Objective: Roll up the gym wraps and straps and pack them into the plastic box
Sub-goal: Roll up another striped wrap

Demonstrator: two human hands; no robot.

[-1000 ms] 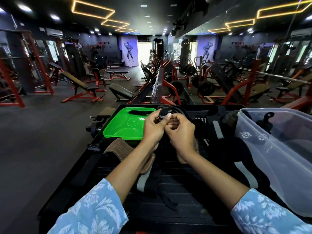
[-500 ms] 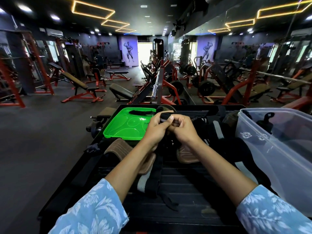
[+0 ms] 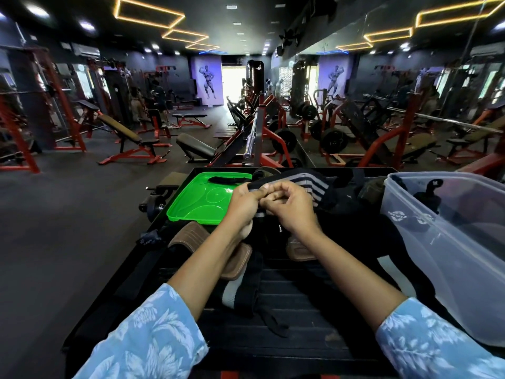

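Observation:
My left hand (image 3: 243,203) and my right hand (image 3: 293,206) meet over the middle of the black table, both pinching one end of a black wrap with grey stripes (image 3: 308,184). The wrap's loose length trails away behind my right hand. The clear plastic box (image 3: 448,242) stands at the right, with a black strap inside near its far wall. Its green lid (image 3: 199,203) lies flat at the far left of the table, a black strap (image 3: 226,179) resting on it. Brown leather grip pads (image 3: 188,236) lie under my left forearm.
More black wraps and straps lie heaped between my hands and the box, and one black-and-grey wrap (image 3: 240,294) lies near me. The black slatted table (image 3: 273,337) drops off at its left edge to the gym floor. Benches and red racks fill the room beyond.
The striped wrap has been drawn out flatter between my hands; they have shifted slightly and stay pressed together on its end. Nothing else on the table has moved.

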